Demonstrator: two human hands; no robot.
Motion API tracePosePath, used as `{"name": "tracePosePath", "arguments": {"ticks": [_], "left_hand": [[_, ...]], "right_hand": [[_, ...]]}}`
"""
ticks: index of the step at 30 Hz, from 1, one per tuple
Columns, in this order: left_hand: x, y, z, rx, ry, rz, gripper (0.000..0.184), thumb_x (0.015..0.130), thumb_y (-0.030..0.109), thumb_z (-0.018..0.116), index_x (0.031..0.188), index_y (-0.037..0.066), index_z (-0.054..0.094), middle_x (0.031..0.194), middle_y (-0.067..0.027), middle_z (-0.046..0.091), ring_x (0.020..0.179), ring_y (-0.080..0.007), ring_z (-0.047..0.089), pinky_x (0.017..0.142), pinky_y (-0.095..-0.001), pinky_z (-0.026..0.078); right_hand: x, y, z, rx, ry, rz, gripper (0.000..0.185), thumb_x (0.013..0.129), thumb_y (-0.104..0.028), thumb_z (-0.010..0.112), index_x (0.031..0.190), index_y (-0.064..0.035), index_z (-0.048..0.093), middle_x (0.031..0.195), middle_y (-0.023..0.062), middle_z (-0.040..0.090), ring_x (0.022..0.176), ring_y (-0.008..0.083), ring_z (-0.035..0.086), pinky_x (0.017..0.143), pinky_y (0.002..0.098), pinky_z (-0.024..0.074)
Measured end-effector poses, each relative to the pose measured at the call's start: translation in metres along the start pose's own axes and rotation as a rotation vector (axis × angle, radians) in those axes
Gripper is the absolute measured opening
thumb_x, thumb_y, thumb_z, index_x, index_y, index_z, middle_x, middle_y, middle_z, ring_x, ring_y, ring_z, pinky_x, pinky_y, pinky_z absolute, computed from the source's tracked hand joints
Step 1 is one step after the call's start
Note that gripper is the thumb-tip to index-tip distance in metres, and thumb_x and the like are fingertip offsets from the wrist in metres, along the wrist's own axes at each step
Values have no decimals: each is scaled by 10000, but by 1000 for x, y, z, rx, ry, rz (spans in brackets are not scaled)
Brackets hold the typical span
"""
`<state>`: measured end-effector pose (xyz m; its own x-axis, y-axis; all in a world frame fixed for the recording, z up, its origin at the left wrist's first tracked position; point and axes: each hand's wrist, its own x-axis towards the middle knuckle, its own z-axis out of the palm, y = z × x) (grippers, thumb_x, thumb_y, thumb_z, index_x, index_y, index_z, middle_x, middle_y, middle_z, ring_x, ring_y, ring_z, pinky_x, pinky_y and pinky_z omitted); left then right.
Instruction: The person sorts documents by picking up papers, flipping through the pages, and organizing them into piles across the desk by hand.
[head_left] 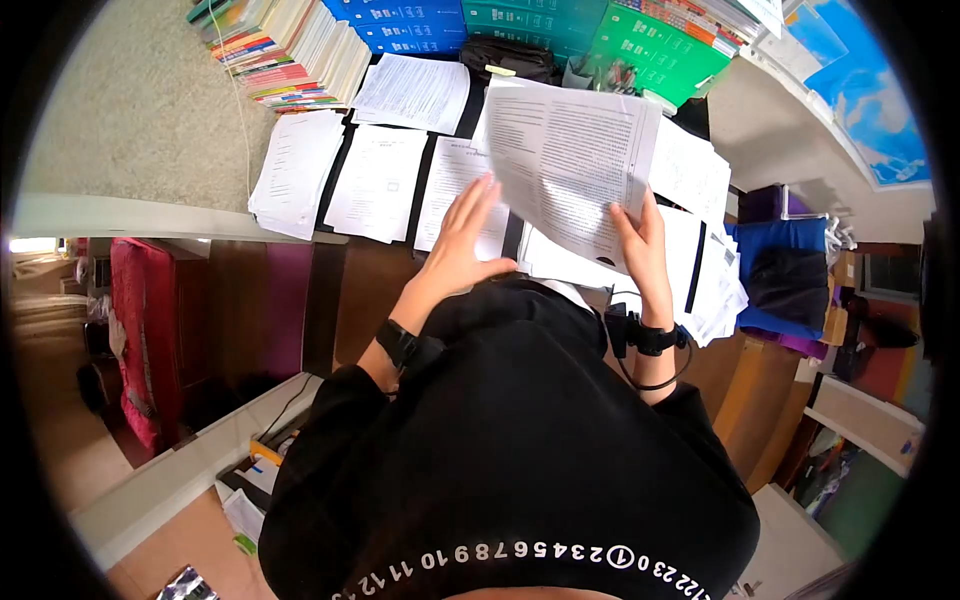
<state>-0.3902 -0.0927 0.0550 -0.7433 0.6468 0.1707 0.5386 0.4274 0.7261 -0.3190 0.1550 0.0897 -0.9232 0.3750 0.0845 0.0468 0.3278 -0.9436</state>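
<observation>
A printed sheet, covered in two columns of text, is held up over the desk. My right hand pinches it at the lower right edge, thumb on the printed face. My left hand is beside the sheet's left edge with fingers spread and holds nothing. Beneath my left hand lies a printed page. Further left are another page and a stack of papers. Behind them rests one more printed stack.
Books are stacked at the back left, beside blue boxes and a green box. A black pouch lies before them. Loose papers pile up at the right. A blue chair stands beyond.
</observation>
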Motion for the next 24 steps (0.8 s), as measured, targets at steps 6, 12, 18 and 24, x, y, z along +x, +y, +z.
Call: {"name": "tracePosePath", "arguments": {"ticks": [6,12,18,24], "left_hand": [[-1,-46,14,-780,169,-613,691,926,437,460,1376,-40,245,1417,-212,303,1326,-280,289,1074,-357,252],[1,-54,8,-1330,97,-653,410,932,283,501,1205,-22,495,1122,-107,584,1006,-149,559,860,-261,438],[0,-28,-11,-973,344,-430,337,916,76,509,1225,-28,428,1002,-137,641,889,-136,618,761,-239,469],[-9,-26,-20,-885,468,-371,264,942,99,464,1177,-21,464,958,-98,631,831,-99,596,720,-229,459]], "right_hand": [[-15,-5,-31,373,-215,99,289,871,-106,585,1128,16,535,985,74,621,854,133,567,763,262,444],[-9,14,-34,200,-55,88,359,874,-93,566,1203,27,489,1033,128,612,890,154,576,793,276,452],[-12,15,-31,-122,43,119,480,849,-51,544,1302,8,398,1124,201,578,1015,232,574,874,329,443],[-11,26,-20,5,74,86,533,838,-31,555,1336,-4,366,1197,223,526,1070,255,546,903,337,422]]}}
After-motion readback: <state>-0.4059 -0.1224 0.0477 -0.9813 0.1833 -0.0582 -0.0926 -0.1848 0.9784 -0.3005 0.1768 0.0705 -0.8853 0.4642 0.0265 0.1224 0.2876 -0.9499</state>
